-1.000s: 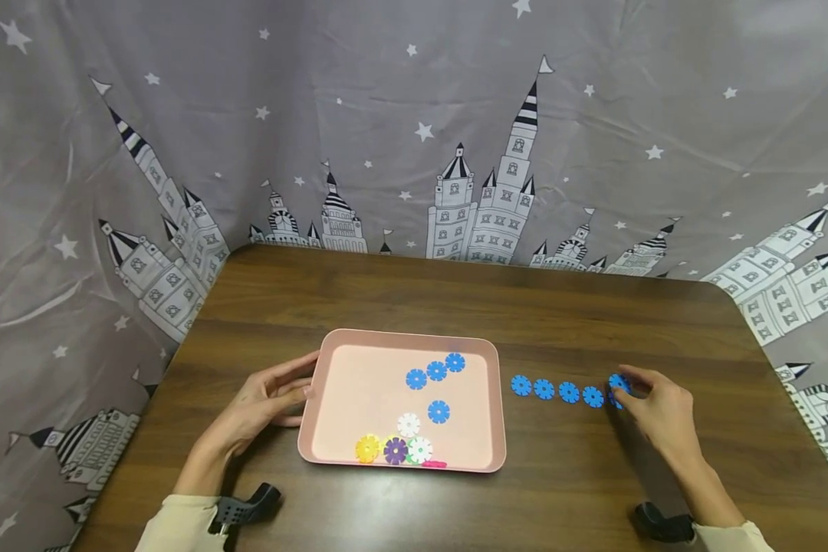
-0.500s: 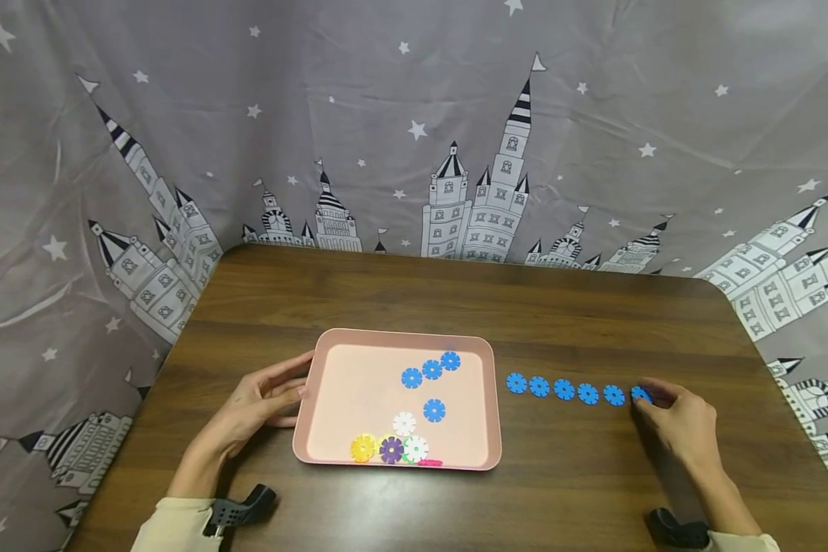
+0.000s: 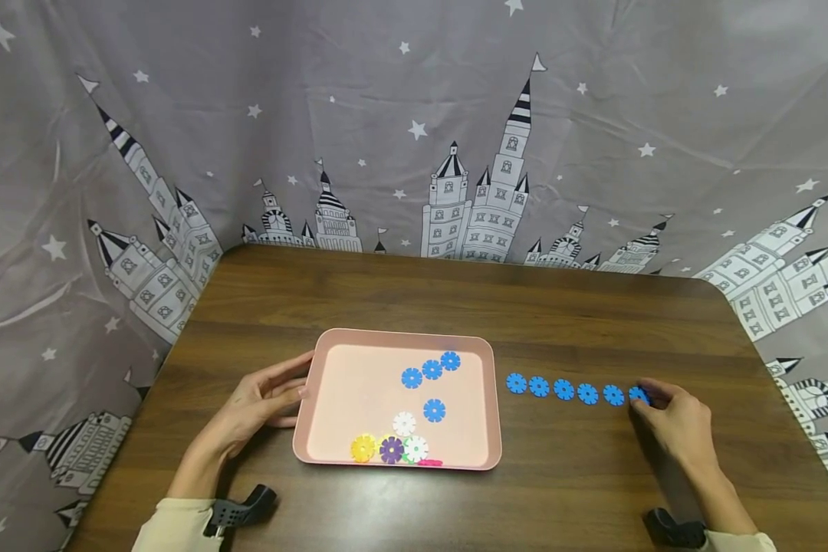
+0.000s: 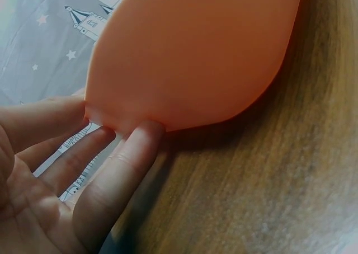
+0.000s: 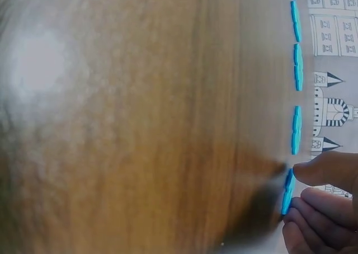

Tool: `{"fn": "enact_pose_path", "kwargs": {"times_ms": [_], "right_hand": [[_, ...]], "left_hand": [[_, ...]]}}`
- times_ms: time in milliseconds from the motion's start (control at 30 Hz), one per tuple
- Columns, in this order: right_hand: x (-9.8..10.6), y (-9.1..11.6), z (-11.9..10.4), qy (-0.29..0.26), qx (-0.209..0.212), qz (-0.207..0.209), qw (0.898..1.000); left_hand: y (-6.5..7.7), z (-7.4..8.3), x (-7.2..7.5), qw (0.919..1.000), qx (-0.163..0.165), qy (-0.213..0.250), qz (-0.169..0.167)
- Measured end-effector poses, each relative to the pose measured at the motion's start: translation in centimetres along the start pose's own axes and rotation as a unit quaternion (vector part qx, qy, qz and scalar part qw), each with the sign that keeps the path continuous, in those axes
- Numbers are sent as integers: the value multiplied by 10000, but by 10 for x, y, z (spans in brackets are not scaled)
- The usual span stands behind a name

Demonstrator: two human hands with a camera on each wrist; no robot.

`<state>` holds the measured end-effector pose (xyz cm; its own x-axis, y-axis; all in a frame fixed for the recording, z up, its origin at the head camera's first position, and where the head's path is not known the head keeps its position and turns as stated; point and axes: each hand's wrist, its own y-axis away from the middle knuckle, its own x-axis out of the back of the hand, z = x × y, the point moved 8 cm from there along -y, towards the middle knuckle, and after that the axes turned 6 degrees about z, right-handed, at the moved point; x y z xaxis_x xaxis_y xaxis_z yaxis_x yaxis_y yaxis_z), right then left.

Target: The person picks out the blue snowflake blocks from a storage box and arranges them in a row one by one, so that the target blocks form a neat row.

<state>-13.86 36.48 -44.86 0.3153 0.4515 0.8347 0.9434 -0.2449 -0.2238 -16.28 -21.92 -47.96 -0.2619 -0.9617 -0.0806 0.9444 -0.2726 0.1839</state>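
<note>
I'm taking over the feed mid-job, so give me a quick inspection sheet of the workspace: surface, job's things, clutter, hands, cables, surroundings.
Surface: dark wooden table.
Job's things: row of six blue discs on the table right of the pink tray; four blue discs in the tray.
Clutter: white, yellow and purple discs at the tray's near edge.
Hands: left hand touches the tray's left rim with straight fingers; right hand pinches the end disc of the row.
Cables: nothing seen.
Surroundings: grey castle-print cloth behind and beside the table.
</note>
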Motion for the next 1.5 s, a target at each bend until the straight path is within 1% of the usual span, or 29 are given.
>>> {"fn": "enact_pose_path", "kwargs": {"times_ms": [200, 267, 400, 467, 600, 767, 967, 1133, 1333, 1500], "right_hand": [[0, 2, 0, 17, -15, -102, 9999], [0, 2, -2, 9, -15, -75, 10000], [3, -1, -16, -77, 80, 55, 9999], [4, -2, -28, -176, 142, 82, 9997], [2, -5, -55, -420, 292, -31, 9987], [-8, -10, -98, -811, 622, -243, 9945], [-30, -14, -152, -1310, 834, -692, 9854], [-51, -12, -191, -1681, 993, -981, 9758], [-79, -7, -225, -1952, 1006, -1349, 9662], [-98, -8, -245, -1995, 1073, -1454, 9631]], "left_hand": [[0, 0, -1, 10000, 44, -19, -20], [-1, 0, -1, 10000, 59, -31, -15], [0, 0, -1, 10000, 57, -25, 1], [0, 1, -1, 10000, 59, -19, 17], [0, 1, 0, 9999, 73, -59, 43], [0, 1, 0, 9999, 99, -50, 43], [0, 0, 0, 9999, 108, -39, 39], [0, -1, 0, 9999, 101, -29, 51], [0, -1, 0, 9999, 114, -15, 76], [1, 0, 0, 9998, 157, -16, 87]]}}
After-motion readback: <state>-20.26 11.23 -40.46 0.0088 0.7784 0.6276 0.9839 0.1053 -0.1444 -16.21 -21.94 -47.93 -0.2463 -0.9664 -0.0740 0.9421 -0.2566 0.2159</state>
